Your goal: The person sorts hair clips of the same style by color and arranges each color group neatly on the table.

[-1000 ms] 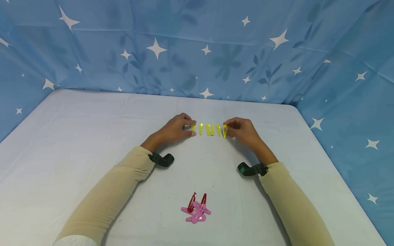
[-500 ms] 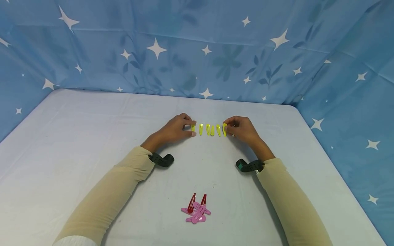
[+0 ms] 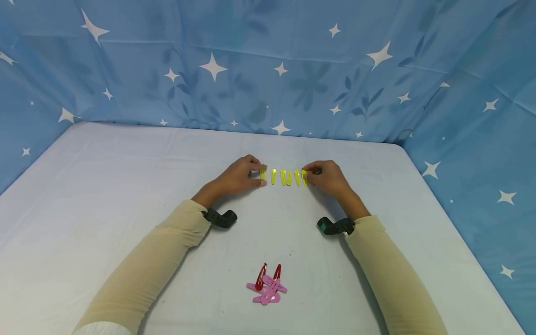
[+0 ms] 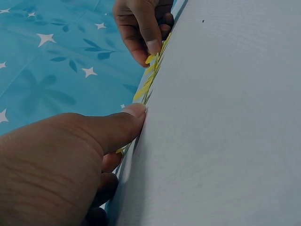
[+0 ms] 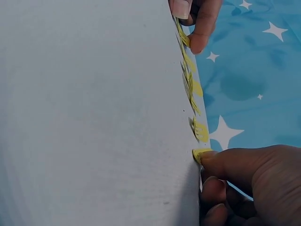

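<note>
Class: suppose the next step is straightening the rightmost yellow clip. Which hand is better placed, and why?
Probably the right hand: it pinches the rightmost yellow clip, while the left hand is farther off, at the leftmost yellow clip.

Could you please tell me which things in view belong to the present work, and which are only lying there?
Seemingly in the work:
yellow hair clips, in a row
left hand, at the row's left end
right hand, pinching the rightmost clip

Apparently only lying there:
red hair clips, in the nearer pile
pink hair clips, same pile
</note>
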Demonstrator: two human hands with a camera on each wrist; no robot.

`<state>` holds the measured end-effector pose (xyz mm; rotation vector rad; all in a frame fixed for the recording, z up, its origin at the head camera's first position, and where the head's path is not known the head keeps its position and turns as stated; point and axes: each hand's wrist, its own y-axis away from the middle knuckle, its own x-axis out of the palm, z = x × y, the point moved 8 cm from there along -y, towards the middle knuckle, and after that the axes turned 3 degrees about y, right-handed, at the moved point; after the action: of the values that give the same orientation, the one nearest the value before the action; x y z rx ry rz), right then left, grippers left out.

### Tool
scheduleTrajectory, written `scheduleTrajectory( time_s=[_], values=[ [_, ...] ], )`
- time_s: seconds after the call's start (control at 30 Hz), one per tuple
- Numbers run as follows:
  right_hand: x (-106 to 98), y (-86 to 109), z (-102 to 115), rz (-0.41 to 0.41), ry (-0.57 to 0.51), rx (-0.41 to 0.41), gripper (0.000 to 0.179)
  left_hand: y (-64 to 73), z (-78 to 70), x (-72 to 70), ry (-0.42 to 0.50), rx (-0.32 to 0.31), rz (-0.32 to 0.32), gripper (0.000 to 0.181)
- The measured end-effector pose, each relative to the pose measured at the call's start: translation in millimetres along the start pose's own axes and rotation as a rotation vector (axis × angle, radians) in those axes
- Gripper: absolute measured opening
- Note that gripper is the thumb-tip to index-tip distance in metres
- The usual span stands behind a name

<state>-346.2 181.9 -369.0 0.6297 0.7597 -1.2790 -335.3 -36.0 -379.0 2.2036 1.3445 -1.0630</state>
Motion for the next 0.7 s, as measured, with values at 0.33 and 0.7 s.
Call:
scheduleTrajectory(
  time_s=[0.33, 0.7],
  values=[
    [0.8, 0.6, -1.7, -0.014, 0.013, 0.015, 0.022, -0.4, 1.1, 1.3, 0.005, -0.001, -0.001, 0.05],
    [-0.2, 3.6, -1.0, -0.024, 0.007, 0.028, 0.025, 1.4, -1.2, 0.6, 0.012, 0.024, -0.011, 0.05]
  ],
)
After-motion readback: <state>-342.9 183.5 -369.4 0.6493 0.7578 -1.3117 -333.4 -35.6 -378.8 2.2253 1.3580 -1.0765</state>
